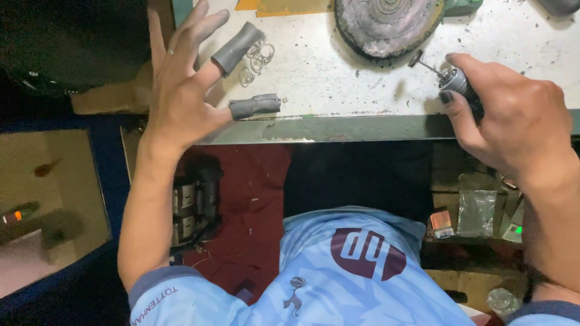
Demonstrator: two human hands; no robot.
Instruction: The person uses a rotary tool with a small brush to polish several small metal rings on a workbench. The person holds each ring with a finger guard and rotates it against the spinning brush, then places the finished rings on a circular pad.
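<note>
Gripping a rotary tool (450,75), right hand (513,121) closed.

Left hand (181,90), fingers spread with grey sleeves on two, hovers over thin wire rings (257,59); right hand (513,118) grips a small rotary tool (450,75) above the speckled white bench (338,78).

I sat at a white, paint-chipped surface (338,78) speckled with dark flecks, its metal front edge (338,128) worn dull. Below it lay dark red floor (254,199). To my left stood a blue-framed cabinet (112,175) with brownish panels, all dimly lit.
</note>
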